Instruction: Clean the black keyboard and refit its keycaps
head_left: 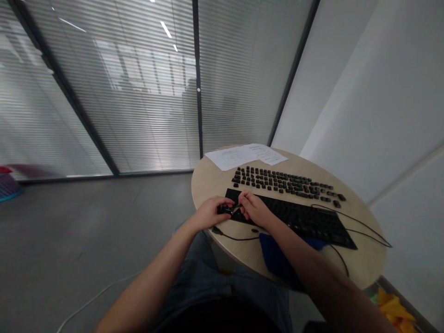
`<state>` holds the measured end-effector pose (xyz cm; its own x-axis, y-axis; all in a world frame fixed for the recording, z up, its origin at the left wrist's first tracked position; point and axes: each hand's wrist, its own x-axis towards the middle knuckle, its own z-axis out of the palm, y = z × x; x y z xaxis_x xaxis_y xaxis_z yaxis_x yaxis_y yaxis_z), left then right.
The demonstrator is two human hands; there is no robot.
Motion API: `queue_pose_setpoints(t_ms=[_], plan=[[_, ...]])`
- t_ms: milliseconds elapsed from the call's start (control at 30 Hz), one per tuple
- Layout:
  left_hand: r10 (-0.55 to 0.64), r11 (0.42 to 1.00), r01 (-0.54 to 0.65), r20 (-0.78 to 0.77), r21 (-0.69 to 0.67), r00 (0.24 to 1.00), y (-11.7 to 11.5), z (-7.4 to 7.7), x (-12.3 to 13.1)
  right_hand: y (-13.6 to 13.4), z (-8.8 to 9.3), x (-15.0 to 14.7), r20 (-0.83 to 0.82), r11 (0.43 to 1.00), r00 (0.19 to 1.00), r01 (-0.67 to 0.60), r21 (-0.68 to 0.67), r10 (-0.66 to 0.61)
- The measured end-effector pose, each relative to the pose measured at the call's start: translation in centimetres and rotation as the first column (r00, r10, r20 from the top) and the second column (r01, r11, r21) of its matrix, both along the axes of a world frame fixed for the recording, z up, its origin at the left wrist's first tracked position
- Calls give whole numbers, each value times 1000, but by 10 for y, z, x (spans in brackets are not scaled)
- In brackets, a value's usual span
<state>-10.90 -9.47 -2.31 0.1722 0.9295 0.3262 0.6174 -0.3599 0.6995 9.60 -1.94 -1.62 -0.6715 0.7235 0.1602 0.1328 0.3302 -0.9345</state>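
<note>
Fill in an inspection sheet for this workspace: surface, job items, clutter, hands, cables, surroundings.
Surface: pale table with rounded edge
Job items: black keyboard; loose keycaps in rows beyond it
Clutter: papers at far edge; blue item by keyboard's near edge
Hands: left hand at keyboard's left end; right hand pinching a slim item, too small to identify
Cables: black cables on table; pale cable on floor
Surroundings: blinds ahead, pale wall right, basket far left

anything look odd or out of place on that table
Yes: many small black plastic keycaps lie loose in rows on the round pale-wood table, beyond the long black keyboard. That looks odd because keycaps normally sit on a keyboard.
</note>
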Motion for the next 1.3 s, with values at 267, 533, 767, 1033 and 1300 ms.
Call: queue_pose_setpoints(t_ms=[267,533,767,1033,1300], plan=[[3,1000,-3,-39,14,999,0,-2,-1,-9,9,3,169,966,985,-80,244,39],[-26,999,28,-73,27,997,4,-2,-4,-11,9,2,151,960,988,-73,271,32],[-60,998,62,-75,20,995,4,0,-5,-8,-2,-1,-33,996,999,30,84,-28],[-54,998,54,-44,10,998,1,0,-4,-7,-1,0,12,990,1000,25,138,-26],[-51,999,51,-39,9,998,3,-2,-4,-6,1,0,35,994,999,12,109,-16]])
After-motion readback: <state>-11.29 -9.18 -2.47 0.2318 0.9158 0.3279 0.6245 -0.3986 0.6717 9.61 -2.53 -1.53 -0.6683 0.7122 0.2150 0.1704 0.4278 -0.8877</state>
